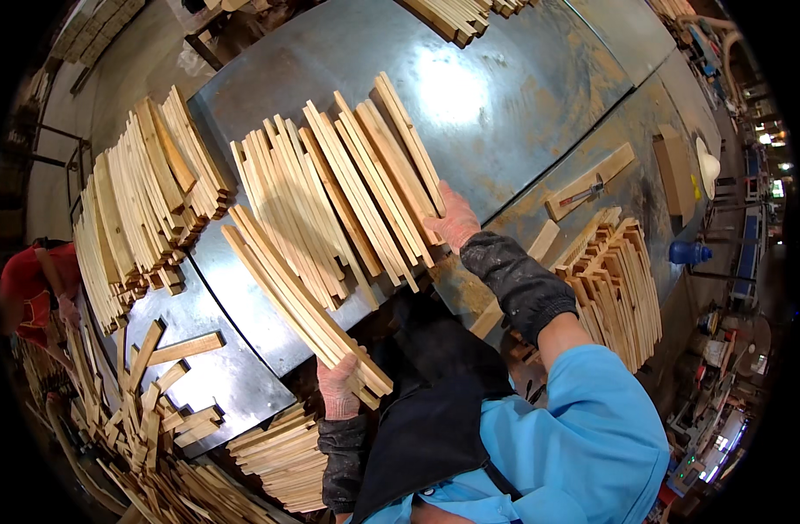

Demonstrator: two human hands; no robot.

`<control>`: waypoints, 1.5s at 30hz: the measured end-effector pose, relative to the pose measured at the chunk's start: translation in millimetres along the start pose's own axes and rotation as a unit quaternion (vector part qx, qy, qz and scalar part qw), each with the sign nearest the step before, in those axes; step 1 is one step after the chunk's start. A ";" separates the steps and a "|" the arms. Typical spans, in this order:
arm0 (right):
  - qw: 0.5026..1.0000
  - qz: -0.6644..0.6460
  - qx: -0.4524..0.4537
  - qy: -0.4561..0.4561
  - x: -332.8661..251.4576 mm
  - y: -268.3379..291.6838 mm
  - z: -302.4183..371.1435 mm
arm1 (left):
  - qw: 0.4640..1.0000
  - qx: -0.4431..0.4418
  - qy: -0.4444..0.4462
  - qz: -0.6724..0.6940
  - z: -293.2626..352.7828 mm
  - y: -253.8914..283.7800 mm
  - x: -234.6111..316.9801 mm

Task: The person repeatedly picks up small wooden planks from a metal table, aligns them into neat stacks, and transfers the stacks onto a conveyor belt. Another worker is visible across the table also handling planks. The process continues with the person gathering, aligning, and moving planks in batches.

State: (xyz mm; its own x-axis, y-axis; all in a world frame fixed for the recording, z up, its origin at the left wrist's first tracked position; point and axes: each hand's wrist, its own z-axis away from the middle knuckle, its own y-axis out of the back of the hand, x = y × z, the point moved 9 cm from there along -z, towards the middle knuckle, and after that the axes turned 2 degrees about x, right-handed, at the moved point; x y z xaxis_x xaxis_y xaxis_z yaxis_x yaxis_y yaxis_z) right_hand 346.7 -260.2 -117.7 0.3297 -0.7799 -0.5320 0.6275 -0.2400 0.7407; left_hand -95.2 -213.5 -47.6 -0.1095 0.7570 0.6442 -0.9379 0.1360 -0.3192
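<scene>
My left hand point(339, 384), in a pinkish work glove, is closed around the near end of a few long, slightly curved wooden slats point(286, 297). These slant away to the far left, beside a row of similar slats point(286, 210) lying side by side on the metal table point(365, 52). At the right edge of that row, my right hand point(456, 218), also gloved, grips the near end of the outermost slat point(408, 140). Its fingertips are partly hidden against the wood.
A stack of slats point(147, 192) stands at left, with loose offcuts point(164, 384) nearer. On the right are piled wood pieces point(614, 288), a board point(592, 179) with a caliper-like tool point(583, 194), and a blue bottle point(690, 253). Another person point(42, 288) in red works at far left.
</scene>
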 end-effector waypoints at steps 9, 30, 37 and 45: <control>0.987 0.159 0.012 -0.024 -28.5 -5.4 -4.4 | 1.000 0.015 -0.001 -0.004 1.1 -11.3 5.1; 0.986 0.010 0.027 0.163 -45.5 -18.9 11.6 | 1.000 -0.019 0.014 0.001 -12.8 -14.1 -6.7; 0.987 -0.149 -0.052 -0.038 -22.9 -63.8 10.9 | 0.998 -0.008 0.031 -0.046 -39.7 -5.5 -29.5; 0.955 -0.270 -0.093 -0.080 3.3 -88.1 -8.4 | 0.997 -0.011 0.029 -0.070 -48.5 10.1 -38.0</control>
State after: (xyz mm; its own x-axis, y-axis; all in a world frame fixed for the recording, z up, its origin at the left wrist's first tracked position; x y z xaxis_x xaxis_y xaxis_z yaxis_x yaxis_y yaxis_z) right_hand 298.4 -236.8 -188.1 -0.1793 -0.6533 -0.7356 0.7952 -0.5364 0.2826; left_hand -84.5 -209.9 -108.9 0.0421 0.7651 0.6426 -0.9353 0.2564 -0.2439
